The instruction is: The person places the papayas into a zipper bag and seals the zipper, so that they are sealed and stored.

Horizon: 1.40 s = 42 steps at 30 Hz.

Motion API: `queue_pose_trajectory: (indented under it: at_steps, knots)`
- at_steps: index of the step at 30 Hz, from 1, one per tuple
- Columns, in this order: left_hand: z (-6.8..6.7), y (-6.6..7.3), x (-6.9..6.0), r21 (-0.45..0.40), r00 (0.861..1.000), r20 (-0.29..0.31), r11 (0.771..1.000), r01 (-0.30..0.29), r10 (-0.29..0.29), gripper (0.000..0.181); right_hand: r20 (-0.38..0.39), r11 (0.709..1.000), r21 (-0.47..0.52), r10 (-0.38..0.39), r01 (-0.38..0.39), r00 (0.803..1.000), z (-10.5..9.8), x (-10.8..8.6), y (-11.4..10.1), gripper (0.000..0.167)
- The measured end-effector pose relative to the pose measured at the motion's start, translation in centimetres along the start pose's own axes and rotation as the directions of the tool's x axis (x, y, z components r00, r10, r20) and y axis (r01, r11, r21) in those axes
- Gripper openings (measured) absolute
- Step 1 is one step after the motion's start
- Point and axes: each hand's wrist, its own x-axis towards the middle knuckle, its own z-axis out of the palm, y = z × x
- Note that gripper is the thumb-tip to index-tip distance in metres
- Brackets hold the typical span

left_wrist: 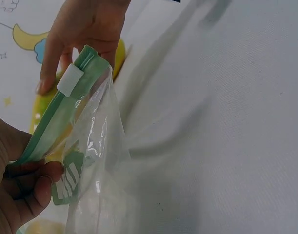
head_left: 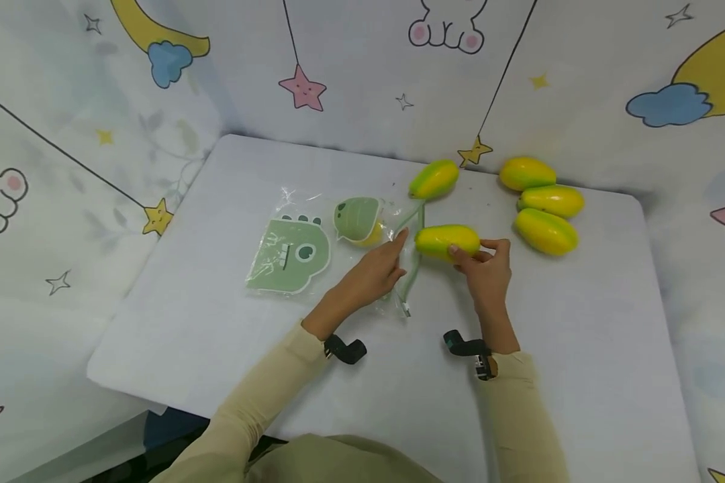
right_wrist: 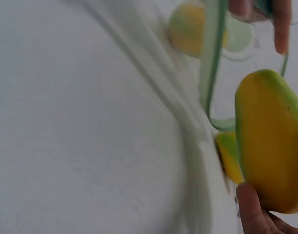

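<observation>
A clear bag with a green zip edge (left_wrist: pixel 46 119) lies on the table, its mouth facing right; a green dinosaur print (head_left: pixel 293 255) marks it. My left hand (head_left: pixel 368 275) pinches the zip edge between thumb and fingers, seen in the left wrist view (left_wrist: pixel 22 180). My right hand (head_left: pixel 489 272) grips a yellow-green mango-like fruit (head_left: pixel 447 241) by its right end, just at the bag's opening; the right wrist view shows the fruit (right_wrist: pixel 268 141) close up. Inside the bag, a yellow fruit (head_left: pixel 371 235) shows partly behind the green print.
Another fruit (head_left: pixel 435 179) lies beyond the bag's mouth. Three more fruits (head_left: pixel 546 231) sit grouped at the back right of the white table (head_left: pixel 592 349). A patterned backdrop (head_left: pixel 362 121) rises behind the table's far edge.
</observation>
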Motion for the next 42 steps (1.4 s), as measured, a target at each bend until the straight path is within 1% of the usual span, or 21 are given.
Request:
queue_pose_trajectory:
  at_steps: [2,4,6,9,12,18,20,24,26,29,31,34,36,38,40,42]
  knots:
    - [0.1,0.0,0.0,-0.005,1.0,0.005,1.0,0.007,-0.007,0.073,0.005,0.997,-0.065,-0.052,0.052,0.999,1.1,-0.2,0.5,0.067]
    - [0.3,0.0,0.0,-0.009,1.0,0.008,1.0,0.0,0.0,0.073,0.001,0.987,-0.111,-0.115,0.115,0.993,2.1,-0.3,0.8,0.069]
    - [0.6,0.2,0.2,-0.023,1.0,0.017,1.0,-0.015,0.015,0.072,-0.013,0.974,-0.149,-0.173,0.169,0.985,2.8,-0.5,1.0,0.067]
    - [1.2,0.4,0.4,-0.018,0.998,0.027,0.999,-0.051,0.052,0.07,-0.028,0.957,-0.196,-0.223,0.213,0.974,3.1,-0.6,1.0,0.062]
    - [1.6,0.8,0.5,-0.014,0.997,0.039,0.998,-0.066,0.067,0.07,-0.01,0.945,-0.239,-0.23,0.221,0.973,3.0,-0.5,0.9,0.061]
    - [1.7,1.0,0.7,-0.01,0.996,0.055,0.997,-0.074,0.075,0.07,0.033,0.957,-0.222,-0.185,0.187,0.982,3.1,-0.2,1.0,0.059]
    - [1.7,1.0,0.8,-0.008,0.995,0.052,0.997,-0.083,0.083,0.07,0.034,0.959,-0.22,-0.176,0.179,0.984,3.4,-0.1,0.9,0.055]
    - [1.6,0.9,0.8,-0.007,0.994,0.049,0.995,-0.099,0.1,0.07,0.015,0.961,-0.207,-0.182,0.181,0.983,4.4,-0.1,0.9,0.04]
    - [1.5,0.8,0.7,-0.006,0.993,0.047,0.994,-0.105,0.105,0.07,0.017,0.962,-0.197,-0.191,0.191,0.981,5.0,-0.2,0.8,0.035]
    - [1.4,0.6,0.7,0.0,0.993,0.035,0.994,-0.112,0.112,0.07,0.041,0.954,-0.209,-0.21,0.214,0.977,5.6,-0.2,0.7,0.031]
    - [1.4,0.6,0.6,0.001,0.993,0.031,0.993,-0.118,0.118,0.07,0.058,0.947,-0.225,-0.222,0.23,0.973,5.7,-0.2,0.7,0.03]
    - [1.5,0.5,0.7,0.015,0.991,0.028,0.991,-0.135,0.134,0.069,0.104,0.943,-0.219,-0.234,0.252,0.967,5.6,-0.2,0.9,0.024]
    - [1.5,0.5,0.6,0.014,0.989,0.031,0.99,-0.143,0.142,0.069,0.152,0.937,-0.218,-0.242,0.272,0.958,5.5,-0.2,1.0,0.024]
    - [1.5,0.4,0.5,0.011,0.988,0.026,0.989,-0.15,0.15,0.07,0.215,0.927,-0.217,-0.261,0.307,0.941,5.4,-0.3,1.1,0.026]
    - [1.5,0.3,0.4,-0.004,0.988,0.012,0.988,-0.155,0.155,0.072,0.278,0.908,-0.226,-0.288,0.354,0.916,5.4,-0.2,1.2,0.029]
    - [1.5,0.0,0.2,-0.008,0.987,-0.001,0.986,-0.164,0.164,0.072,0.334,0.886,-0.231,-0.316,0.403,0.888,5.4,-0.2,1.4,0.032]
